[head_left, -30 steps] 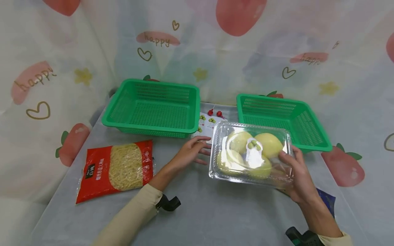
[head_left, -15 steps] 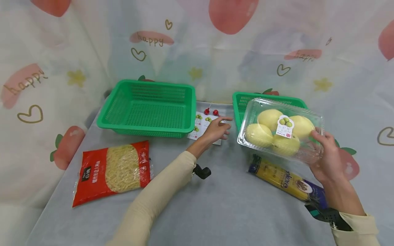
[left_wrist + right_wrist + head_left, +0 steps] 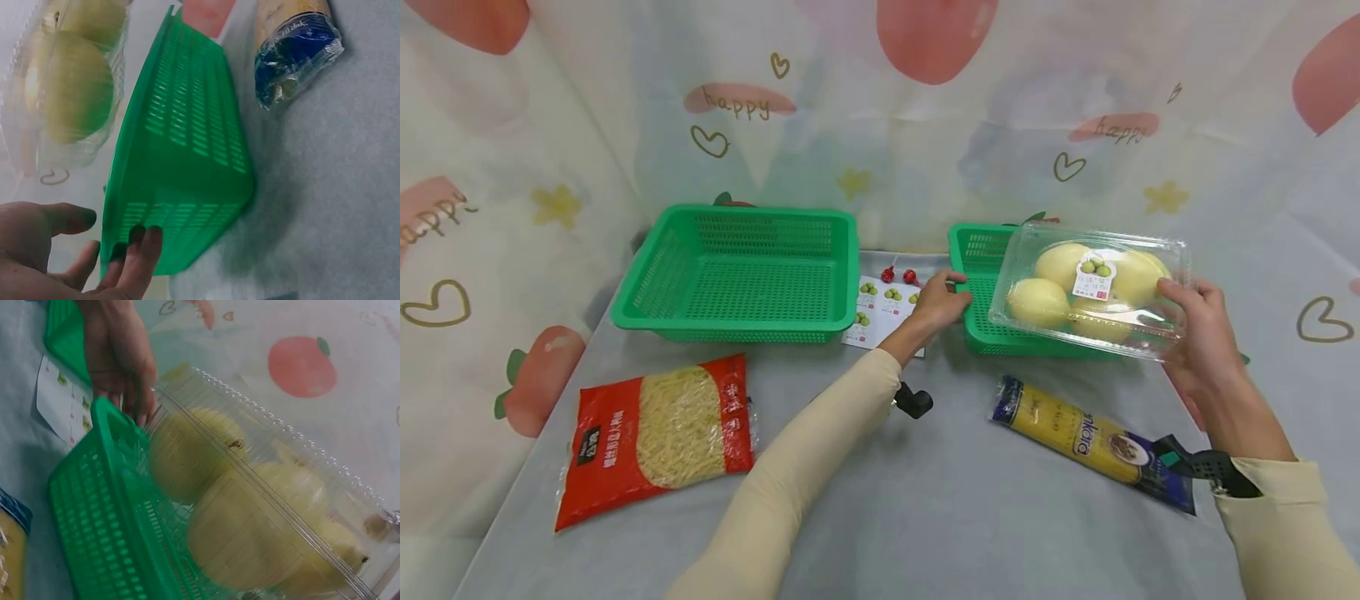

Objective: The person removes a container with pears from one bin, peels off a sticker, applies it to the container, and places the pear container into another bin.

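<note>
- right hand (image 3: pixel 1206 333): fingers curled round the 3 o'clock end of the fruit box (image 3: pixel 1090 287), a clear clamshell with four pale yellow fruits; gripped at one end so the box stays level, label up.
- fruit box: in the air, over the right basket (image 3: pixel 973 312), not resting in it as far as the head view shows; the right wrist view puts it just above the basket's rim.
- left hand (image 3: pixel 936 304): fingers loosely spread against the 9 o'clock rim of the right basket, touching it, seemingly to steady it; no firm clasp visible.
- left basket (image 3: pixel 737 271): green, at 10 o'clock on the table.
- card (image 3: pixel 880 312): printed with small fruits, flat between the two baskets.
- noodle bag (image 3: pixel 658 433): red, flat at 8 o'clock.
- pasta packet (image 3: pixel 1090 442): blue and yellow, flat at 5 o'clock, near the right basket.
</note>
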`<state>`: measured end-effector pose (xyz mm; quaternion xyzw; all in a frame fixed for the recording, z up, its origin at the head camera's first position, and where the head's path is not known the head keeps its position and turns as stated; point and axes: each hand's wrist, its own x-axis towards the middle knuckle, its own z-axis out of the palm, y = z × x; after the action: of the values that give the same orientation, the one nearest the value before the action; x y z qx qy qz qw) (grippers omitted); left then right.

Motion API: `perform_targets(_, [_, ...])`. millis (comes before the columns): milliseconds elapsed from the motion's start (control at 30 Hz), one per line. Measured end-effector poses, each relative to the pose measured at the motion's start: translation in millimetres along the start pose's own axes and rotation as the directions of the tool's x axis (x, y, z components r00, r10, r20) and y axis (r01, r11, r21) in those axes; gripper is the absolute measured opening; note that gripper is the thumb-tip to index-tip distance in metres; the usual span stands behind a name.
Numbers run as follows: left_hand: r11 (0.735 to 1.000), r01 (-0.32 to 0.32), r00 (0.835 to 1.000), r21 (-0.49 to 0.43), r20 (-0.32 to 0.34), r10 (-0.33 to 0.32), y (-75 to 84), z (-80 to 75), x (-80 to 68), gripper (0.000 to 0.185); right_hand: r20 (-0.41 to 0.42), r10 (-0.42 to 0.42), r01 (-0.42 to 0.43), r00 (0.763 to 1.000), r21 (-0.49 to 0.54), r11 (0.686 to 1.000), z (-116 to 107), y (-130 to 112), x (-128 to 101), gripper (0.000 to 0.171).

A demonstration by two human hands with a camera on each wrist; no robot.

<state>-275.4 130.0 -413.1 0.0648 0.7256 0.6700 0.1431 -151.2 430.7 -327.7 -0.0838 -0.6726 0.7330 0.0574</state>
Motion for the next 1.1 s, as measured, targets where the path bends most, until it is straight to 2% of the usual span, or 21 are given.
perform_targets(67, [1.0,0.009,1.0,-0.02,-0.011,-0.009,0.2,-0.9,0.5,0.04,0.0,0.017,-0.017,1.0,-0.024,1.0,0.7,-5.1,9.2,0.035])
perform_targets(233, [0.997,0.038,0.999,-0.066,-0.011,-0.039,0.7,-3.4,0.0,0.042,-0.009,0.069,-0.069,0.998,-0.179,0.981,2.4,-18.4,36.9,0.052])
perform_targets(367, [0.995,0.066,0.998,-0.072,-0.011,-0.067,3.6,-4.2,-1.3,0.045,-0.025,0.088,-0.091,0.996,-0.363,0.927,6.9,-25.1,64.8,0.067])
perform_targets(433, [0.995,0.08,0.996,-0.055,-0.026,-0.081,5.0,-4.5,-2.0,0.045,0.0,0.106,-0.094,0.994,-0.449,0.888,11.3,-23.9,79.1,0.071])
perform_targets(533, [0.995,0.101,0.994,-0.016,-0.045,-0.101,4.9,-6.3,-3.0,0.044,0.043,0.142,-0.099,0.989,-0.525,0.845,19.7,-14.5,98.3,0.077])
perform_targets(600, [0.994,0.109,0.993,0.014,-0.052,-0.108,3.1,-8.9,-3.7,0.043,0.068,0.175,-0.108,0.982,-0.557,0.824,24.2,-3.8,109.6,0.083])
perform_targets(700, [0.994,0.105,0.994,0.035,-0.042,-0.103,-0.1,-13.0,-4.6,0.045,0.106,0.23,-0.131,0.967,-0.568,0.813,25.8,13.2,123.8,0.086])
perform_targets(933, [0.997,0.078,0.996,0.027,-0.041,-0.077,1.8,-10.4,-7.0,0.047,0.186,0.395,-0.253,0.9,-0.516,0.818,8.5,33.9,144.5,0.09])
perform_targets(1000, [0.997,0.07,0.997,0.032,-0.044,-0.069,3.2,-8.0,-7.0,0.046,0.164,0.407,-0.265,0.899,-0.536,0.802,-1.7,36.4,146.1,0.092])
perform_targets(1100, [0.998,0.058,0.998,0.035,-0.038,-0.056,5.5,-4.5,-7.2,0.046,0.104,0.411,-0.277,0.906,-0.588,0.76,-15.7,38.3,145.4,0.091])
